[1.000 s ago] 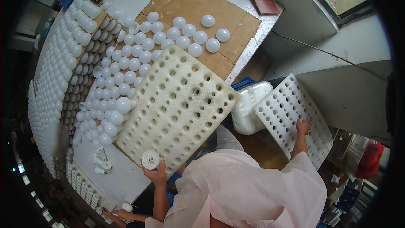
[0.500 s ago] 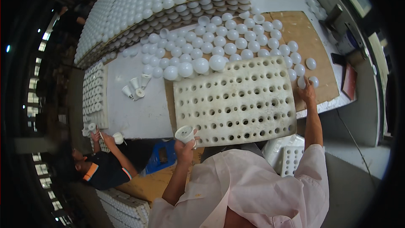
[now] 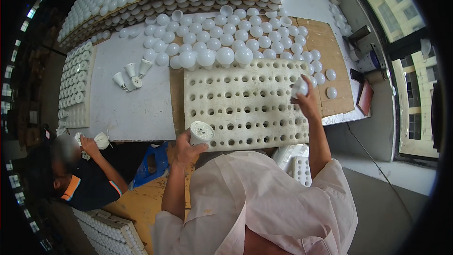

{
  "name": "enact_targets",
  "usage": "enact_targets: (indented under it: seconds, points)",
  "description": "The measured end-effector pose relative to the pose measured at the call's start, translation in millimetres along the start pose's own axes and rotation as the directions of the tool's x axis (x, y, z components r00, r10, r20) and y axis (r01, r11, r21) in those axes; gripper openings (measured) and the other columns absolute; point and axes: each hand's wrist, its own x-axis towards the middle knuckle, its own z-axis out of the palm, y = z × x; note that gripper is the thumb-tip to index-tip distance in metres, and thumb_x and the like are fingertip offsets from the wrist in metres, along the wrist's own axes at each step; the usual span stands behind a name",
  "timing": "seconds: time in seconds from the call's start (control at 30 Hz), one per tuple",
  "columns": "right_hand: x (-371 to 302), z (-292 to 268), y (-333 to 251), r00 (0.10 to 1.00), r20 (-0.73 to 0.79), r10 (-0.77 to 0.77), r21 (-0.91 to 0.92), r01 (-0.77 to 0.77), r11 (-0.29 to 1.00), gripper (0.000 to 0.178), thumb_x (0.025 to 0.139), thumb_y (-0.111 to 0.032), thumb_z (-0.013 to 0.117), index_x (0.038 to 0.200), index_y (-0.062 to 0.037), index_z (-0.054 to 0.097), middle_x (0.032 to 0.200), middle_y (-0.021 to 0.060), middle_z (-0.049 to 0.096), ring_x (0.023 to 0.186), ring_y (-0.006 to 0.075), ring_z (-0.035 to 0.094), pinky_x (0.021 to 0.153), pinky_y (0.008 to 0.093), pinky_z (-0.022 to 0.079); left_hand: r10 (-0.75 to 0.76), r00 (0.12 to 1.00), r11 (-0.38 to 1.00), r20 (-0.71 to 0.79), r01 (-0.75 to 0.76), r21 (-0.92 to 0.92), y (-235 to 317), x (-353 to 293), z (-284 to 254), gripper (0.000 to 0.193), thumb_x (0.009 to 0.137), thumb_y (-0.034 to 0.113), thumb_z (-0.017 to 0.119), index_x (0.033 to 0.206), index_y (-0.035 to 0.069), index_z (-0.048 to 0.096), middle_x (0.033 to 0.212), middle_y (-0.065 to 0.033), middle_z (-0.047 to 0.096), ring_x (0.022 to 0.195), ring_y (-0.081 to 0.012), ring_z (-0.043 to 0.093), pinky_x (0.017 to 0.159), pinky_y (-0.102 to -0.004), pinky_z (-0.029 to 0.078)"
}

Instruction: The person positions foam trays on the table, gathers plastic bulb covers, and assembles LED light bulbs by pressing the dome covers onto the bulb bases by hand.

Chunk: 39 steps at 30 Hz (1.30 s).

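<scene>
Left fingers [image 3: 200, 148] were closed round one lamp base [image 3: 202, 132], right fingers [image 3: 308, 84] round one dome [image 3: 298, 89]; one foam tray [image 3: 255, 102] held four bulbs [image 3: 206, 57], desk [image 3: 118, 118] four loose bases [image 3: 130, 69].

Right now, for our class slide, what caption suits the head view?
Left fingers hold a white bulb base, right fingers a dome, at a holed tray with bulbs along its far edge.

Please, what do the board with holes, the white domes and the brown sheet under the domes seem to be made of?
Board with holes: probably matt foam, judging by its thick, slightly stained, off-white body.
White domes: smooth, glossy plastic or frosted glass; their milky sheen leaves it open.
Brown sheet: likely matt cardboard, from its dull tan surface.
</scene>
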Motion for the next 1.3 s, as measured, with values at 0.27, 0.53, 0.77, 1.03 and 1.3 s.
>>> enact_targets:
  seconds: [0.27, 0.53, 0.77, 1.03, 1.3]
  points:
    - [-52.4, 207.0, -12.9, 0.804, 0.595, 0.005, -0.007, -0.001, 1.000, 0.076, 0.066, -0.006, 0.078, 0.131, -0.0110, 0.040, 0.116, 0.0059, 0.054, 0.111, 0.0201, 0.052, 0.096, 0.0351, 0.045, 0.018, 0.968, 0.997, 0.249, -0.037, 0.073, 36.8, 13.1, -37.0, 0.047, 0.070, 0.025, 0.078, 0.102, -0.006, 0.061, 0.081, -0.0090, 0.066, 0.063, -0.0108, 0.061, 0.052, -0.0214, 0.048]
    - [-54.9, 267.0, 4.2, 0.691, 0.722, 0.026, -0.240, 0.215, 0.947, 0.080, 0.063, -0.015, 0.084, 0.132, -0.0078, 0.043, 0.122, 0.0072, 0.053, 0.117, 0.0219, 0.050, 0.101, 0.0378, 0.039, -0.055, 0.948, 0.994, 0.312, 0.022, 0.110, 24.0, 9.9, -91.3, 0.052, 0.070, 0.027, 0.082, 0.104, -0.006, 0.060, 0.083, -0.0090, 0.066, 0.070, -0.0120, 0.063, 0.056, -0.0255, 0.052]
    - [-53.6, 294.2, 4.1, 0.636, 0.769, -0.064, -0.234, 0.373, 0.898, 0.082, 0.063, -0.019, 0.083, 0.132, -0.0088, 0.041, 0.115, 0.0096, 0.057, 0.105, 0.0259, 0.058, 0.094, 0.0375, 0.046, -0.067, 0.952, 0.988, 0.298, 0.022, 0.150, 31.6, 3.9, -109.8, 0.049, 0.068, 0.026, 0.082, 0.100, -0.006, 0.062, 0.078, -0.0078, 0.065, 0.063, -0.0118, 0.061, 0.056, -0.0265, 0.050]
    - [-58.1, 309.6, -8.0, 0.567, 0.822, 0.045, -0.396, 0.514, 0.761, 0.085, 0.062, -0.026, 0.084, 0.132, -0.0055, 0.041, 0.118, 0.0171, 0.055, 0.108, 0.0333, 0.056, 0.093, 0.0404, 0.046, -0.085, 0.951, 0.954, 0.297, -0.009, 0.301, 39.1, 1.0, -109.7, 0.048, 0.065, 0.024, 0.084, 0.098, -0.005, 0.064, 0.075, -0.0072, 0.066, 0.062, -0.0118, 0.062, 0.056, -0.0268, 0.050]
    - [-67.5, 313.6, -7.3, 0.559, 0.817, 0.145, -0.465, 0.488, 0.738, 0.082, 0.064, -0.029, 0.082, 0.131, -0.0041, 0.042, 0.119, 0.0175, 0.055, 0.106, 0.0342, 0.058, 0.091, 0.0419, 0.048, -0.097, 0.953, 0.918, 0.287, -0.026, 0.396, 35.7, -3.4, -108.0, 0.039, 0.065, 0.021, 0.084, 0.089, -0.004, 0.066, 0.071, -0.0076, 0.066, 0.060, -0.0115, 0.062, 0.056, -0.0266, 0.050]
